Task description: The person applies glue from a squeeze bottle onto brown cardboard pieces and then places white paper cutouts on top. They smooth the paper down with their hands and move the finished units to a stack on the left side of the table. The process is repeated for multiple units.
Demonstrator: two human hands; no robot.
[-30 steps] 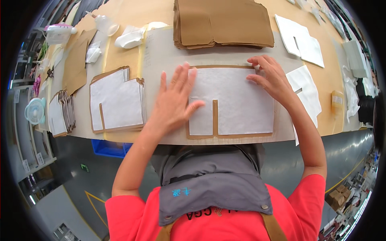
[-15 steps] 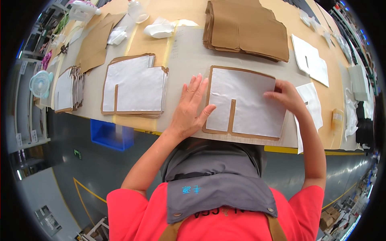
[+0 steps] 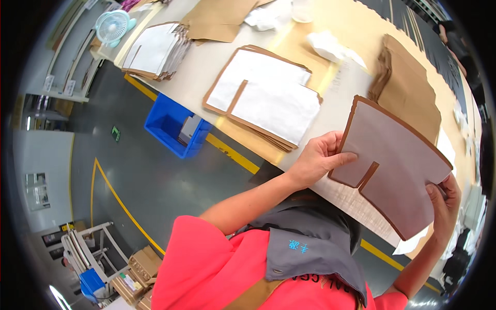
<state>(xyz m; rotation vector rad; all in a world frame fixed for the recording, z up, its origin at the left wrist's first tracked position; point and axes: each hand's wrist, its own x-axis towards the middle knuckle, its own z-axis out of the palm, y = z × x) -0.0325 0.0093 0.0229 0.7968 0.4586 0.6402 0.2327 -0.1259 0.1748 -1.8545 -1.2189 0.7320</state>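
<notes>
A brown-edged panel (image 3: pixel 387 150) with a pale greyish sheet on its face and a narrow slit is held up at a tilt above the table's near edge. My left hand (image 3: pixel 321 161) pinches its left side, thumb on the pale face and fingers behind. At its right side my right hand (image 3: pixel 445 204) grips the edge the same way. To the left lies a stack of similar white-faced, brown-edged panels (image 3: pixel 274 98), stepped at one corner. Behind the held panel sits a pile of plain brown pieces (image 3: pixel 411 85), partly covered by it.
Another stack of white-faced panels (image 3: pixel 155 49) lies farther left, beside a loose brown sheet (image 3: pixel 219 20). Crumpled white material (image 3: pixel 333 47) rests on the table. A small light-blue fan (image 3: pixel 112 27) stands at the far left. Below the table edge is a blue bin (image 3: pixel 161 124).
The panel that lay flat on the table is now lifted and tilted. My left hand, flat beside it before, now grips its left edge. The view has swung toward the left.
</notes>
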